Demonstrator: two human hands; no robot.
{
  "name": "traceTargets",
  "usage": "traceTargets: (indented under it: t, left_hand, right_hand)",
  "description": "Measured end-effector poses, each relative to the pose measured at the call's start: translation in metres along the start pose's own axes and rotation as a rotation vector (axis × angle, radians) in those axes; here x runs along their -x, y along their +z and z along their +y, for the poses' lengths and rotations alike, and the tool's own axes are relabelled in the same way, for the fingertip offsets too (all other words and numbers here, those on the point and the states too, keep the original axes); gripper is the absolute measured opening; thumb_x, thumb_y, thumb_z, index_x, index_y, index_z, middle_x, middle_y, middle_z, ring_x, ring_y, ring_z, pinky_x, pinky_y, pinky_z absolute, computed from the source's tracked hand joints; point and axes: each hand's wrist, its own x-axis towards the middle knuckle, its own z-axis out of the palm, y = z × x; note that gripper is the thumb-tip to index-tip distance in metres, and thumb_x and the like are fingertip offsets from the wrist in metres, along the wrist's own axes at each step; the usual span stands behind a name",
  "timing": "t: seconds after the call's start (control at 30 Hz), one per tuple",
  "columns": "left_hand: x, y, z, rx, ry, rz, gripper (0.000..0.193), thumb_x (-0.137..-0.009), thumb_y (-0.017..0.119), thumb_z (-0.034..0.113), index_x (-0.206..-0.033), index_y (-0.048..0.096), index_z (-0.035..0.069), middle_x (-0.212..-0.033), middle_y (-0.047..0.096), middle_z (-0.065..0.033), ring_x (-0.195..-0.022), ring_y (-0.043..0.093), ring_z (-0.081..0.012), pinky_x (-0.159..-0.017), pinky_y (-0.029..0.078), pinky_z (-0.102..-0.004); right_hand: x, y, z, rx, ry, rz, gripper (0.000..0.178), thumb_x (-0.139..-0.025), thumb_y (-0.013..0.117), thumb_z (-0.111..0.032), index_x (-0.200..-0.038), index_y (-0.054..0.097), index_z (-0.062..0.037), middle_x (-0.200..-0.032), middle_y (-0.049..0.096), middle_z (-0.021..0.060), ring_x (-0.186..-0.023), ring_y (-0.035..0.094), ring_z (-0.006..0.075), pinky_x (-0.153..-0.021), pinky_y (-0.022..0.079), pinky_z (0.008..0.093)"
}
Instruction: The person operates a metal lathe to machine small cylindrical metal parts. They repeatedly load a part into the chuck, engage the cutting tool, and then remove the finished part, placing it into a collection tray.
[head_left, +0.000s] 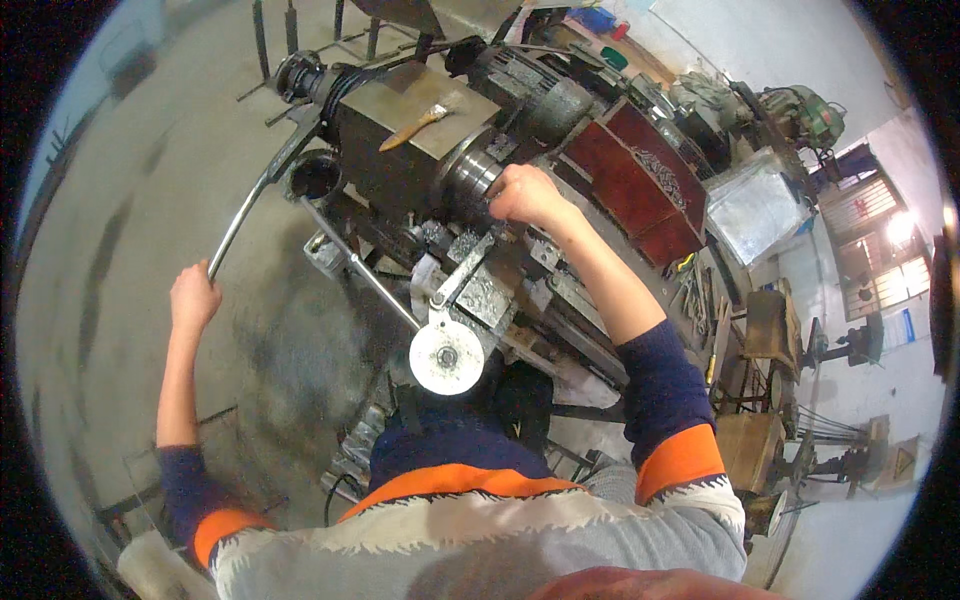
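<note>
A small lathe stands in front of me, its boxy headstock (pixel 385 140) metal-grey and worn. My left hand (pixel 194 296) is wrapped round the end of a long metal lever (pixel 240 222), which runs up to the far left end of the machine. At the face of the round steel chuck (pixel 470 175), my right hand (pixel 527 196) is closed with its fingers curled in. Whatever it grips there is hidden. A wooden-handled brush (pixel 415 128) lies on top of the headstock. Nearer to me are a tool slide (pixel 483 298) strewn with metal chips and a pale round handwheel (pixel 447 357).
A second metal rod (pixel 365 275) slants across the lathe's front. Behind stand an electric motor (pixel 530 95) and a reddish-brown tray (pixel 635 185) with metal shavings. Bench drills (pixel 850 340) line the right wall. A silvery sheet-metal box (pixel 755 205) sits beyond the tray.
</note>
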Motion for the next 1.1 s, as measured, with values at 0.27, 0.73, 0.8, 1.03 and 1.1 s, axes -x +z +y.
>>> traceTargets:
  t: [0.27, 0.73, 0.8, 1.03, 1.1]
  left_hand:
    - [-0.112, 0.012, -0.123, -0.368, 0.092, 0.232, 0.004, -0.068, 0.055, 0.005, -0.069, 0.059, 0.003, -0.071, 0.06, -0.0161, -0.069, 0.06, -0.0322, -0.061, 0.048, -0.0399]
    - [-0.134, 0.039, -0.046, 0.339, 0.198, 0.605, 0.034, -0.072, 0.055, 0.007, -0.106, 0.057, 0.003, -0.096, 0.061, -0.0153, -0.089, 0.059, -0.0282, -0.078, 0.045, -0.0369]
    - [-0.112, 0.056, 0.006, 0.628, 0.086, 0.472, 0.03, -0.073, 0.056, 0.011, -0.101, 0.058, 0.0, -0.092, 0.062, -0.0151, -0.086, 0.06, -0.0276, -0.074, 0.045, -0.0348]
    - [-0.086, 0.23, 0.111, 0.4, 0.059, -0.228, 0.038, -0.068, 0.069, 0.027, -0.097, 0.059, 0.004, -0.094, 0.062, -0.0172, -0.088, 0.059, -0.0325, -0.078, 0.046, -0.0421]
    - [-0.102, 0.236, 0.096, 0.133, 0.159, -0.266, 0.033, -0.069, 0.067, 0.027, -0.094, 0.06, 0.006, -0.09, 0.062, -0.0157, -0.085, 0.06, -0.0318, -0.075, 0.047, -0.0428]
  right_hand:
    - [0.0, 0.002, -0.006, -0.008, -0.006, 0.071, 0.027, -0.051, 0.059, -0.023, -0.071, 0.069, -0.0085, -0.068, 0.061, 0.0166, -0.066, 0.06, 0.0317, -0.063, 0.048, 0.0374]
    - [0.046, -0.014, -0.002, 0.121, -0.224, 0.414, 0.034, -0.053, 0.06, -0.021, -0.085, 0.067, -0.0088, -0.096, 0.061, 0.0092, -0.099, 0.05, 0.0268, -0.093, 0.034, 0.0417]
    - [0.076, -0.016, 0.016, -0.024, -0.268, 0.6, 0.033, -0.053, 0.061, -0.019, -0.083, 0.065, -0.0067, -0.099, 0.059, 0.0098, -0.101, 0.05, 0.0281, -0.092, 0.035, 0.0409]
    - [0.196, 0.005, 0.104, -0.03, -0.025, 0.64, 0.032, -0.053, 0.064, -0.016, -0.083, 0.065, -0.0068, -0.087, 0.06, 0.0097, -0.088, 0.052, 0.0296, -0.082, 0.041, 0.0398]
    - [0.24, 0.017, 0.129, -0.059, 0.14, 0.57, 0.031, -0.055, 0.064, -0.015, -0.084, 0.065, -0.0054, -0.087, 0.061, 0.0114, -0.087, 0.053, 0.0307, -0.08, 0.042, 0.0396]
